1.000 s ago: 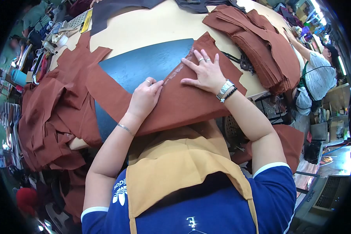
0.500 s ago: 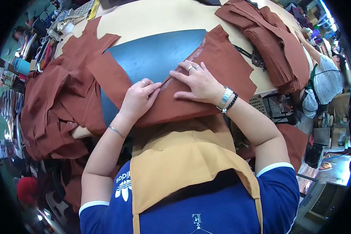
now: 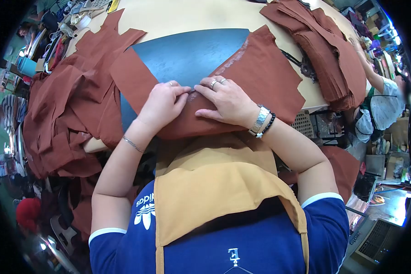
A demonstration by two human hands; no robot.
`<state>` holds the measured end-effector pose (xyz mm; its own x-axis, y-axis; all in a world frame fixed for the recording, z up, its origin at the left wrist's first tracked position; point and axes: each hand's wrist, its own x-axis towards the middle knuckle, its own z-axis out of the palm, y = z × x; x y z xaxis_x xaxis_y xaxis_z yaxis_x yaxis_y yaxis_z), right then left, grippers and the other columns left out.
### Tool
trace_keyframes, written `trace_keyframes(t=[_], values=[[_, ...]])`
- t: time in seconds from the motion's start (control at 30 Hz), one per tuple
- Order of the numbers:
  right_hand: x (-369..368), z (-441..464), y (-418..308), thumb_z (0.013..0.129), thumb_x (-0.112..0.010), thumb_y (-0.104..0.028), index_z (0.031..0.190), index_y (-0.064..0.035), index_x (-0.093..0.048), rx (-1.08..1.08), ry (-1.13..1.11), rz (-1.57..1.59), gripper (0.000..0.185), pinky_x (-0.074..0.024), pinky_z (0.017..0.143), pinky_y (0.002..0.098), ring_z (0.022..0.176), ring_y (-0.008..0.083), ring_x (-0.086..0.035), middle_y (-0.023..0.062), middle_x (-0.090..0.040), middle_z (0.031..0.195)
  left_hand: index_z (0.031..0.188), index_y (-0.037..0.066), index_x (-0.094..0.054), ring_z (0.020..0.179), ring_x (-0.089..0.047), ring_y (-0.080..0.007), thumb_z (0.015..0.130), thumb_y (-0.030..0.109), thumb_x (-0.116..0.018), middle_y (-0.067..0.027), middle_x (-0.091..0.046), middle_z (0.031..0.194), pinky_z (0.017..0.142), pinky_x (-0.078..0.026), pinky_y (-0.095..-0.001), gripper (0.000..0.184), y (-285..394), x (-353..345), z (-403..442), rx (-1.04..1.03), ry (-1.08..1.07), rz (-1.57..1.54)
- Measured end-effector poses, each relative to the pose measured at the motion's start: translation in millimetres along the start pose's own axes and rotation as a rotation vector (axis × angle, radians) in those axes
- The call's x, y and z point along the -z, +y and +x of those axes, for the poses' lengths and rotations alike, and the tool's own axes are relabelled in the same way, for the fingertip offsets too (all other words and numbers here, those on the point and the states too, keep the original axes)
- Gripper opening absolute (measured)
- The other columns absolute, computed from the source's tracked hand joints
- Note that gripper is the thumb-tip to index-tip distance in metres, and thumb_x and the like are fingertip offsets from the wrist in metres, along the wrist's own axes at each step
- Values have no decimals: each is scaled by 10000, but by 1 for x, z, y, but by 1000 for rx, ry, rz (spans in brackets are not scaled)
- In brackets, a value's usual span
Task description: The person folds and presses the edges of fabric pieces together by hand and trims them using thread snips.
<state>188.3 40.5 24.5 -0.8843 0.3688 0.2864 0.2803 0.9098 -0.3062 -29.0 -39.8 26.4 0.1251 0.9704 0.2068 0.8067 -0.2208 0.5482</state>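
Note:
A rust-brown fabric piece (image 3: pixel 265 77) lies over a dark blue-grey board (image 3: pixel 182 52), with a whitish glue-like streak along its slanted edge. At that edge, my left hand (image 3: pixel 165 104) pinches the fabric between thumb and fingertips. My right hand (image 3: pixel 228 101) rests on the same piece from the right, its index fingertip almost meeting my left fingertips and its thumb held apart. The bit of edge under the fingertips is partly hidden.
Loose rust-brown pieces (image 3: pixel 68 109) are heaped on the left of the pale table (image 3: pixel 192 16). A thick stack of similar pieces (image 3: pixel 326 59) lies at right. Beyond it, a person in a light top (image 3: pixel 386 102) reaches toward the table.
My right hand has moved slightly left and down along the edge, its fingers drawing closer to my left fingertips. The left hand keeps its pinch. The camera view has shifted a little.

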Motion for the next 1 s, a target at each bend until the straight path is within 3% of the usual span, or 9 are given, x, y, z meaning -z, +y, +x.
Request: trace_keyframes(t=[0.07,0.17,0.4,0.5,0.67,0.73,1.0], values=[[-2,0,-3,868,-674,-489,1269,-44,-592,-16,4,-45,604,-471,966,431,1143,341,-570,160,-584,1242,984,54,-756,820,-662,-316,844,174,-695,-137,-704,875,826,-506,-426,194,-4,12,0,107,-75,-33],[-5,-2,-1,871,-644,-538,1262,-53,-594,-8,7,-63,626,-478,950,430,1147,326,-564,151,-573,1246,978,37,-757,831,-672,-294,834,138,-713,-127,-719,875,808,-516,-346,182,-8,26,0,118,-146,8],[5,4,-6,853,-651,-562,1289,-63,-583,-40,-87,-37,666,-468,973,438,1167,359,-551,157,-558,1238,1001,-18,-742,795,-672,-119,878,109,-705,-99,-745,905,764,-533,-278,181,-22,41,6,295,-317,-279],[4,4,-6,837,-661,-576,1293,-67,-583,-35,-86,-45,688,-467,973,442,1166,369,-549,163,-556,1233,1022,-43,-731,811,-643,-82,894,79,-688,-81,-739,889,769,-527,-259,182,-27,49,11,314,-378,-316],[3,5,-6,823,-669,-591,1320,-94,-575,-34,-109,-25,709,-462,976,460,1170,398,-541,190,-544,1248,1035,84,-738,865,-680,-236,881,90,-680,-74,-699,936,810,-535,-318,165,-36,48,3,-79,-301,-5],[3,5,-8,825,-665,-595,1341,-123,-569,-33,-118,-33,706,-459,979,471,1171,412,-537,207,-535,1260,1052,118,-734,886,-683,-279,884,121,-660,-75,-688,968,824,-544,-349,183,-39,45,-1,-135,-267,-31],[1,10,-16,795,-670,-645,1374,-190,-560,-38,-170,-84,745,-478,937,531,1180,443,-518,249,-508,1289,1104,190,-736,901,-672,-280,845,73,-667,-94,-685,980,785,-552,-378,292,-48,38,-22,-175,-121,166]])
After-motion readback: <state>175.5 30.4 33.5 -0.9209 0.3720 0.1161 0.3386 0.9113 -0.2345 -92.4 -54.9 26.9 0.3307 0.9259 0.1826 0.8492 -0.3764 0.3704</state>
